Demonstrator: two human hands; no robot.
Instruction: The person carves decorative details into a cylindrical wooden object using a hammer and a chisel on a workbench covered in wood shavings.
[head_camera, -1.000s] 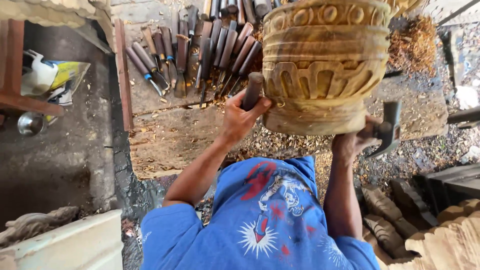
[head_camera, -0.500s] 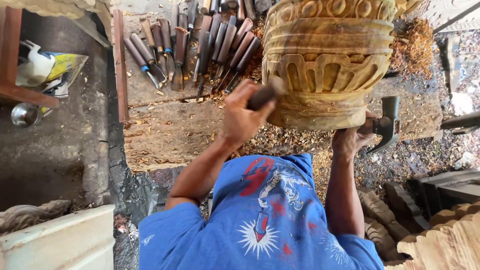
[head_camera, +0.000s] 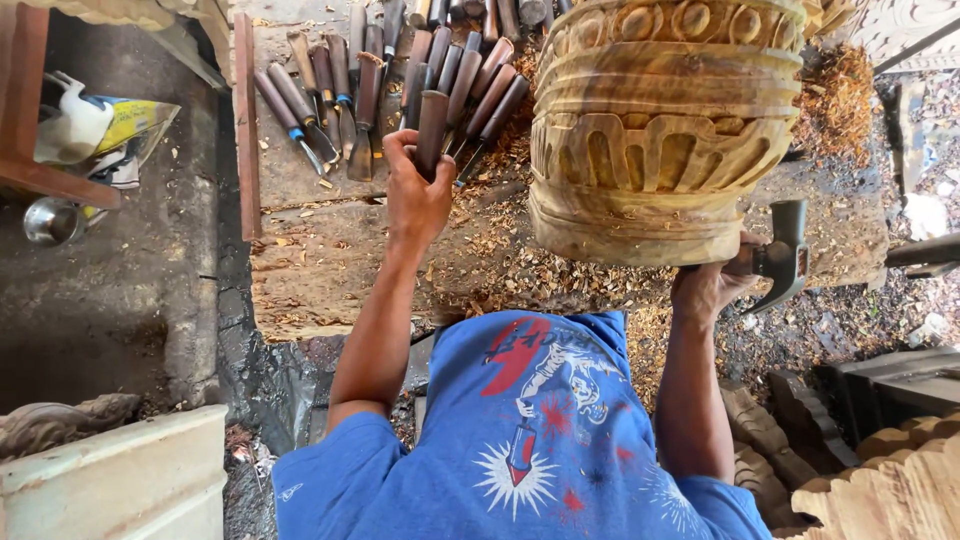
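A large carved wooden column piece (head_camera: 660, 140) with leaf and bead patterns stands on a wooden workbench (head_camera: 330, 260) strewn with shavings. My left hand (head_camera: 412, 195) is closed around the brown wooden handle of a chisel (head_camera: 432, 118), at the near edge of a row of chisels (head_camera: 400, 70) lying on the bench. My right hand (head_camera: 708, 288) sits under the carving's lower right edge and grips a dark metal hammer (head_camera: 785, 255), head pointing right. My blue printed shirt (head_camera: 530, 430) fills the lower middle.
Piles of wood shavings (head_camera: 835, 95) lie right of the carving. A metal cup (head_camera: 50, 222) and a white jug (head_camera: 75, 120) sit at left. Carved wooden pieces (head_camera: 880, 490) are stacked at lower right, a pale carved block (head_camera: 120, 480) at lower left.
My left hand has moved left, away from the carving's lower edge, with the chisel to the row of chisels. My right hand with the hammer has stayed put.
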